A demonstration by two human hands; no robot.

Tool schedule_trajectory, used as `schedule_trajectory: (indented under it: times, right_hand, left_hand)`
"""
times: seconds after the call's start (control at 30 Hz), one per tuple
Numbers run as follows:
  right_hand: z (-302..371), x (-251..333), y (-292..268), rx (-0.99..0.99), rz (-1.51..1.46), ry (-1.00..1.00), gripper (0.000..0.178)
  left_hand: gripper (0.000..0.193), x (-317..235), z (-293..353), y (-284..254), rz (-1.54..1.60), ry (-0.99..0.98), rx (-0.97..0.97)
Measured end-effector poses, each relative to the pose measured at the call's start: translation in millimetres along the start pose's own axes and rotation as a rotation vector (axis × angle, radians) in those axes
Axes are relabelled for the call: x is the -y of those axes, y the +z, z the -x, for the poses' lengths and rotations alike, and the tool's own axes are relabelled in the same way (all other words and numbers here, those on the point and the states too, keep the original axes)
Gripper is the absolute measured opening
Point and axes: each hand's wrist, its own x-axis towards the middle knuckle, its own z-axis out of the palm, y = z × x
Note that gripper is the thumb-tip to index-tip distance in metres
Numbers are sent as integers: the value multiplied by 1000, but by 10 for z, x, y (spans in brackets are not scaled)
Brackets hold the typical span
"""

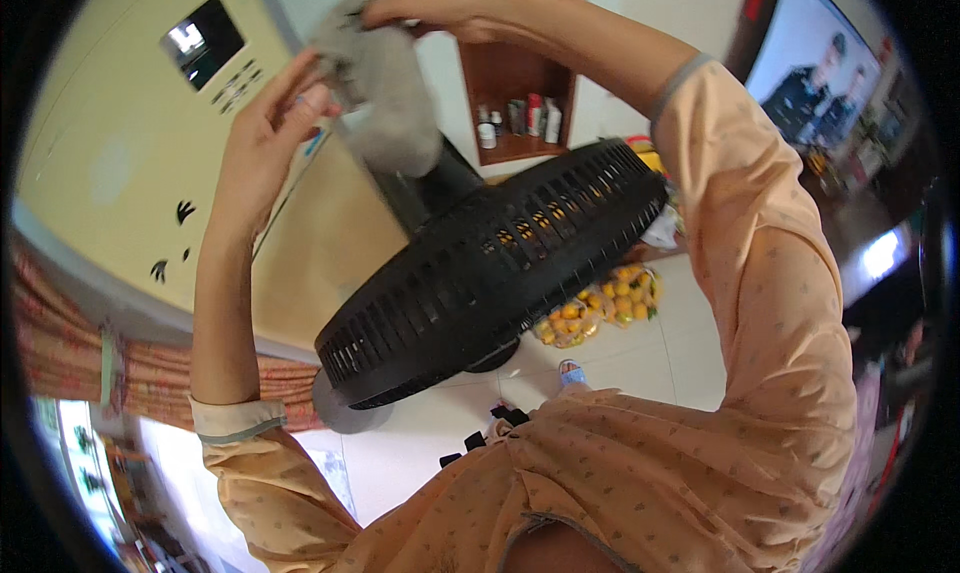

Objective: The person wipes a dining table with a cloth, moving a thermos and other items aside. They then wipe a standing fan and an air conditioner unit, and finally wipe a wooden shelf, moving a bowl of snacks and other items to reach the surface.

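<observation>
Curtain [165, 375] at far L, cut by the round rim; yellowish panel [110, 188] above it, also cut, w/ a dark square [202, 43] & small marks I can't make out. L hand [272, 123]: half open, fingers bent, tips running into the grey cloth's [395, 98] L side; blurred, so can't tell if it has a firm hold. Cloth is bunched, up at the far side betw. both hands, lower end over the black part behind the fan [490, 273]; touching or not, can't tell. R hand [425, 1], partly cut at the far edge, closed w/ fingers bent onto the cloth's top; some tips hidden. Fan sits mid-scene, tilted, near side of cage to us; base mostly hidden under it. Niche [523, 53] beyond, w/ bottles [535, 121], labels too small. Bagged yellow fruit [610, 303] on floor R of fan, part hidden by cage. TV [820, 68] far R, edge cut.
</observation>
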Motion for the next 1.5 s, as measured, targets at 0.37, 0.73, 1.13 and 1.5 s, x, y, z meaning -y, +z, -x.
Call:
schedule_trajectory:
  times: [0.37, 0.73, 1.13, 1.5]
  right_hand:
    - [983, 567, 304, -4, 392, -201, 53]
    - [2118, 786, 730, -268, 892, -19, 32]
    - [2124, 815, 822, -253, 876, 53, 29]
    - [2096, 792, 840, -289, 911, 90, 33]
  left_hand:
    - [19, 719, -78, -287, 659, 39, -295]
    - [33, 1593, -370, 549, -460, 691, -23]
    - [27, 2634, 811, 520, 581, 108, 580]
    - [27, 3200, -190, 780, 1193, -395, 86]
